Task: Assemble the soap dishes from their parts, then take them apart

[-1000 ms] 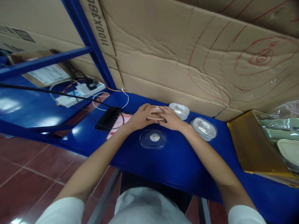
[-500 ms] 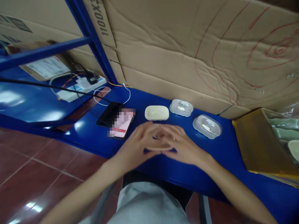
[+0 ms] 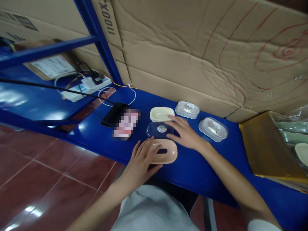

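Observation:
A peach oval soap dish point(image 3: 171, 154) with a dark slot in its middle lies near the front edge of the blue table. My left hand point(image 3: 143, 157) is at its left end, fingers spread over the dish and thumb by the near rim. Just behind it lies a clear oval lid point(image 3: 154, 131) with a round sticker. My right hand point(image 3: 184, 132) hovers at that lid's right end, fingers apart. Its fingertips overlap the edge of a cream oval dish point(image 3: 158, 114) farther back; whether they touch is unclear.
Two clear-lidded dishes, one at the back point(image 3: 187, 109) and one to the right point(image 3: 213, 129), stand on the table. A phone point(image 3: 126, 125) lies left, near a power strip point(image 3: 86, 88). An opened carton point(image 3: 269, 147) with wrapped dishes sits at right. Cardboard point(image 3: 168, 64) lines the back.
My hands were together around a peach piece. They have moved apart; the peach dish and the clear lid now lie separately on the table, with the right hand shifted back.

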### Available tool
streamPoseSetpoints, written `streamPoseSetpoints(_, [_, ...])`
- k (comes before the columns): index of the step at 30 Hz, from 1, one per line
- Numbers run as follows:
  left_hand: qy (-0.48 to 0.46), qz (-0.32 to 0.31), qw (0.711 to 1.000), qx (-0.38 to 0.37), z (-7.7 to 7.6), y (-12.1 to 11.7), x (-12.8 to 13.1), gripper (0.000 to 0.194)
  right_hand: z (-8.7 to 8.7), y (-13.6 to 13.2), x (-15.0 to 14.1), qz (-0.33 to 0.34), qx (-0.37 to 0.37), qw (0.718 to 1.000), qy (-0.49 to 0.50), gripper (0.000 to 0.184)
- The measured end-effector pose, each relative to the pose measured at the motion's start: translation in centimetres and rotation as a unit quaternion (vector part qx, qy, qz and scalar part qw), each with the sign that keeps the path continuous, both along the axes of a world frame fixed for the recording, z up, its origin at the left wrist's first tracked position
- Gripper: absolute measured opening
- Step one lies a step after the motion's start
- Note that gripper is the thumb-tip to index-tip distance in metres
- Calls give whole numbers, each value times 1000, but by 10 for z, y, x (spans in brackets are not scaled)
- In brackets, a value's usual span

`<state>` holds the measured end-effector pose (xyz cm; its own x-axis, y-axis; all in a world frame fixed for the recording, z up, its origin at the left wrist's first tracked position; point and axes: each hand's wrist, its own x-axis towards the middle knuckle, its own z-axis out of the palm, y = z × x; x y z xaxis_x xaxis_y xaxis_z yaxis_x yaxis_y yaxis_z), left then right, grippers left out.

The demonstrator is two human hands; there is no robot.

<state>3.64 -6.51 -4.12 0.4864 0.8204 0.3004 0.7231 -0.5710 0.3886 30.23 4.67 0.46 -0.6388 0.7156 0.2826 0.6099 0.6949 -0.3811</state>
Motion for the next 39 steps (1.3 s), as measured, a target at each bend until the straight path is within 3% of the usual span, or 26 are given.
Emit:
streamPoseSetpoints(4, [-2,-1,1000,21,2,-7,1,73,2,75,-16,-28,-30,996,-79,71])
streamPoseSetpoints(7, [-14,-9,999,38,4,-11,0,68,2,109,-27,-15,-71,990,-122,84])
streamPoseSetpoints(12, [-30,-30,998,36,4,-13,-1,65,-2,123,-28,21,-95,985,-145,86])
streamPoseSetpoints(18, [-39,-40,998,17,4,-5,6,64,3,121,-20,8,-88,986,-138,78])
streamPoseSetpoints(22, [-28,-33,998,43,3,10,5,62,27,96,-1,-32,-23,997,-69,72])
streamPoseSetpoints(25, [-11,-36,997,63,2,30,3,62,45,47,23,-40,14,999,-17,67])
streamPoseSetpoints(27, [-11,-43,997,58,3,46,2,62,48,4,35,-31,-20,999,-24,62])
streamPoseSetpoints(30, [-39,-62,996,49,7,67,1,62,40,-53,42,-15,-87,995,-41,63])
streamPoseSetpoints(33, [-69,-67,995,-7,13,77,1,60,22,-86,33,1,-109,993,-48,62])
streamPoseSetpoints(39, [-94,-40,994,-28,18,54,-7,60,0,-91,9,29,-76,995,-57,56])
